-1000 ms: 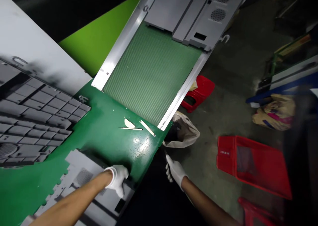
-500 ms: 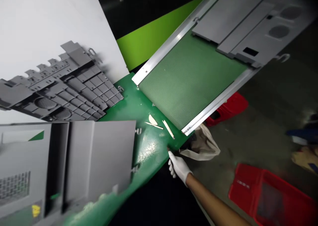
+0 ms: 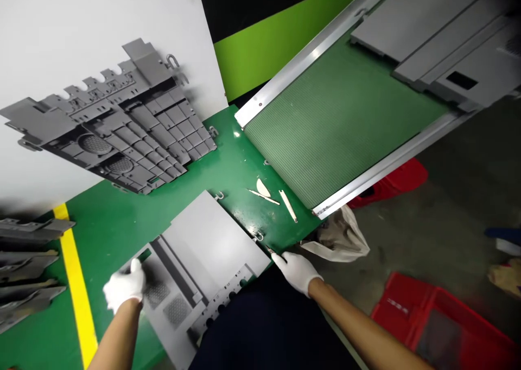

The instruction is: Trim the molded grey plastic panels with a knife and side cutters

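Note:
A grey plastic panel (image 3: 211, 234) with a slot, round-holed grilles and notched edge lies face up on the green table, close against my body. My left hand (image 3: 126, 286), in a white glove, grips its left side, thumb by the slot. My gloved right hand (image 3: 296, 271) is closed around a small knife (image 3: 269, 249); only its thin tip shows, near the panel's right corner. Beside that tip a hook-shaped piece (image 3: 258, 236) stands out from the panel edge, and a second hook (image 3: 220, 195) sits farther up.
Another grey panel (image 3: 150, 126) leans on the white wall, ribbed side out. A green conveyor belt (image 3: 325, 126) carries more grey panels (image 3: 431, 33). Pale strips (image 3: 288, 206) lie on the table (image 3: 228, 166). More grey parts (image 3: 28, 267) stand left; a red bin (image 3: 431, 316) is below right.
The nearer panel has come down flat onto the table and turned, its notched edge now towards me. My left hand has come into view on it. My right hand is now beside its corner.

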Motion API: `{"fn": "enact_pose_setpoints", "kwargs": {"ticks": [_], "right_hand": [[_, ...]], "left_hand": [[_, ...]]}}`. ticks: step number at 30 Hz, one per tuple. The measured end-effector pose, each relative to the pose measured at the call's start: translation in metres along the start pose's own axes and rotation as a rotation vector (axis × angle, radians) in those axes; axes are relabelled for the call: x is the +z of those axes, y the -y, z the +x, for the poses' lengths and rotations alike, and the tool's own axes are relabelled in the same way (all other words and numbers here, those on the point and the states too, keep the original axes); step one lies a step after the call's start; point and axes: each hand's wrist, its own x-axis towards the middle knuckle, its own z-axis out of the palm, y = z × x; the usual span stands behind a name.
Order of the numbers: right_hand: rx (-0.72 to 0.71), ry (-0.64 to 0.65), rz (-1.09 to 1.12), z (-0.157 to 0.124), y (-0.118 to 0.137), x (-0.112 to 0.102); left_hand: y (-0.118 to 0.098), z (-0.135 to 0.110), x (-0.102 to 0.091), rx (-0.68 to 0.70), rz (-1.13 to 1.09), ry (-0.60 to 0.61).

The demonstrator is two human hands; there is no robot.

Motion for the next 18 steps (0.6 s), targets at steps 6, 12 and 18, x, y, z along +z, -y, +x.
{"fn": "enact_pose_setpoints", "kwargs": {"ticks": [6,12,18], "right_hand": [[-0.081,0.030,-0.114,0.017,0.022,0.002],[-0.076,0.034,-0.139,0.018,0.025,0.004],[-0.061,0.039,-0.140,0.017,0.024,0.003]], "left_hand": [[-0.114,-0.048,-0.009,0.728,-0.279,-0.005],[-0.212,-0.098,0.006,1.174,-0.332,0.295],[-0.242,-0.103,0.027,1.305,-0.032,0.409]]}}
